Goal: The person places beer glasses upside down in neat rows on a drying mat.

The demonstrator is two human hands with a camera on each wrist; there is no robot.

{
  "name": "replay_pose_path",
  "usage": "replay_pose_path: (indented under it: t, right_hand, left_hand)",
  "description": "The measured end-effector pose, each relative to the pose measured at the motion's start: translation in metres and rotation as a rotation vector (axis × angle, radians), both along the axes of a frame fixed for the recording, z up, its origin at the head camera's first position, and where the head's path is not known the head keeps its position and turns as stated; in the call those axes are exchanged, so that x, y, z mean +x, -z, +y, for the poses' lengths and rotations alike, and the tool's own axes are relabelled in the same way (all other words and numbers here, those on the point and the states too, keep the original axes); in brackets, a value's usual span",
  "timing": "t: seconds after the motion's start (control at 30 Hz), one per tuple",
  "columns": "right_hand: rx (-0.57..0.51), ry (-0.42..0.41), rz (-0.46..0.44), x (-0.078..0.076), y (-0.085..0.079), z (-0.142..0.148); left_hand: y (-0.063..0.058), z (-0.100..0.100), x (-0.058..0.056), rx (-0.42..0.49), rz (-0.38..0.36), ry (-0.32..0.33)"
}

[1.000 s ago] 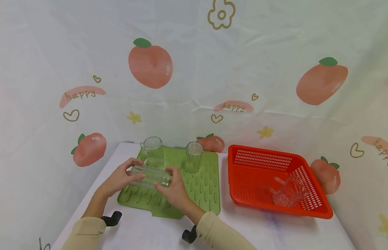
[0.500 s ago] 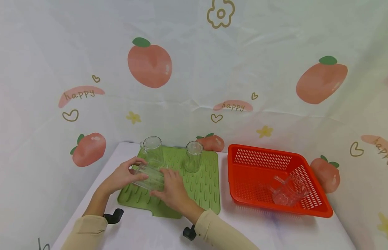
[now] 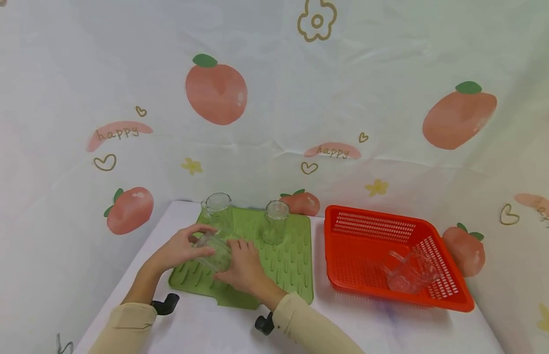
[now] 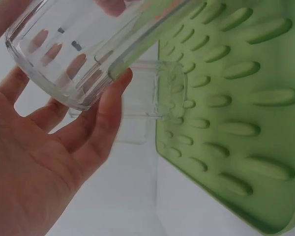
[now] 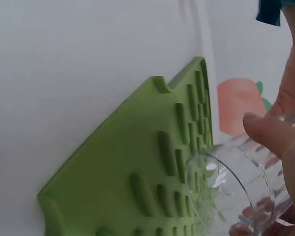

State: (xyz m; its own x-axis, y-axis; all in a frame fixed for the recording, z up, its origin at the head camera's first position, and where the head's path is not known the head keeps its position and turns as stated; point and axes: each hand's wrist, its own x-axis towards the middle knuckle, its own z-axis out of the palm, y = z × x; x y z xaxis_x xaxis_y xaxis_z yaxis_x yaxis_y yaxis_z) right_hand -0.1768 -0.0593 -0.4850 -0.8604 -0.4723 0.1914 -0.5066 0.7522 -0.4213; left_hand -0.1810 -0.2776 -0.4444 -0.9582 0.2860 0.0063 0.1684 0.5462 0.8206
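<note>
In the head view, both hands hold a clear glass mug (image 3: 214,253) tilted above the green drying mat (image 3: 294,268). My left hand (image 3: 185,247) grips its left end; in the left wrist view its fingers curl round the thick base of the mug (image 4: 83,46). My right hand (image 3: 244,266) grips the other end and covers it in the head view. An open rim of the mug (image 5: 226,189) shows in the right wrist view, beside the right thumb. Behind the hands, a handled glass mug (image 3: 218,212) and another glass mug (image 3: 276,223) stand upright on the mat.
To the right of the mat stands a red plastic basket (image 3: 332,260) with slotted walls. Inside it a clear mug (image 3: 409,274) lies tilted at the right end. A white printed cloth (image 3: 274,113) hangs behind the white table (image 3: 230,329).
The held mug has turned and its right end dips lower; its handle no longer shows in the head view. My right hand has closed further over that end. The other mugs stay put.
</note>
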Motion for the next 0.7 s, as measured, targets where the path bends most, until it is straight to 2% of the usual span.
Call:
replay_pose_path:
  t: [0.2, 0.27, 0.43, 0.57, 0.7]
  right_hand:
    - [-0.05, -0.004, -0.059, -0.004, 0.001, -0.003]
    - [-0.061, 0.002, -0.076, -0.004, 0.002, -0.005]
    - [-0.11, 0.024, -0.111, -0.004, 0.006, -0.009]
    - [-0.145, 0.04, -0.121, -0.004, 0.007, -0.013]
    - [-0.172, 0.05, -0.119, -0.003, 0.006, -0.015]
  left_hand:
    - [-0.003, -0.007, 0.001, 0.004, 0.003, -0.023]
    - [-0.003, -0.011, 0.001, -0.012, -0.004, -0.064]
    - [-0.001, -0.02, -0.003, -0.132, -0.024, -0.187]
    - [0.008, -0.026, -0.009, -0.182, -0.017, -0.245]
    - [0.024, -0.034, -0.016, -0.221, 0.015, -0.284]
